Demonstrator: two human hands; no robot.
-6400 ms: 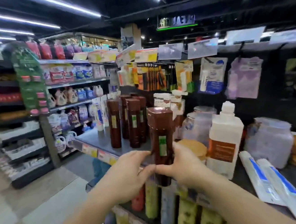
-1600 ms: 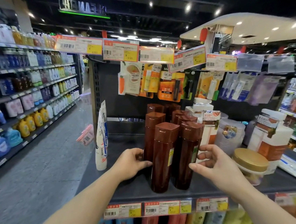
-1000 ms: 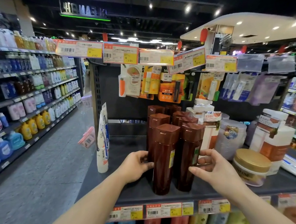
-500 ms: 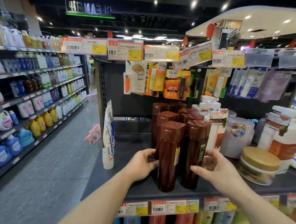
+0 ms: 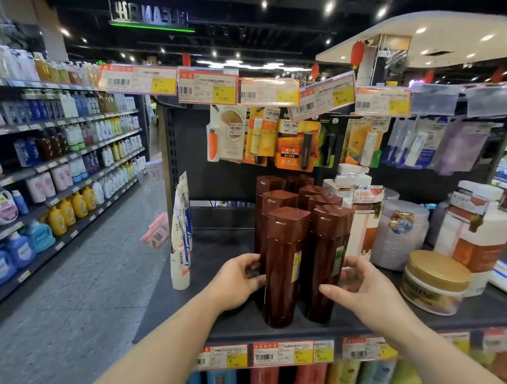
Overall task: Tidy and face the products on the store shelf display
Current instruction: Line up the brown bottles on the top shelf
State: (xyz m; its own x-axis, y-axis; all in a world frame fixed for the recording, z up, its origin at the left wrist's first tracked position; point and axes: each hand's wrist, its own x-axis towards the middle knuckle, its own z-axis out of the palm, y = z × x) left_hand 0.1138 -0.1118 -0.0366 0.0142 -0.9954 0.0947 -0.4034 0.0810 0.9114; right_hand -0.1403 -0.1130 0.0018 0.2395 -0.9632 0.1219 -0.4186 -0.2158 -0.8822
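Observation:
Several tall brown bottles stand in two rows on the dark shelf (image 5: 228,327). My left hand (image 5: 236,281) presses against the left side of the front left brown bottle (image 5: 284,269). My right hand (image 5: 363,286) touches the right side of the front right brown bottle (image 5: 326,265), fingers spread around it. Both front bottles are upright, side by side, near the shelf's front edge, with yellow and green labels turned to the right.
A white tube (image 5: 180,230) stands at the shelf's left edge. White bottles, a frosted jar (image 5: 401,230) and a gold-lidded jar (image 5: 434,282) sit to the right. Price tags (image 5: 280,353) line the shelf front. An aisle floor (image 5: 71,302) and stocked shelves lie left.
Both hands have closed in on the two front bottles, holding them together from either side. The view has shifted slightly; the bottles have stayed near the shelf's front edge.

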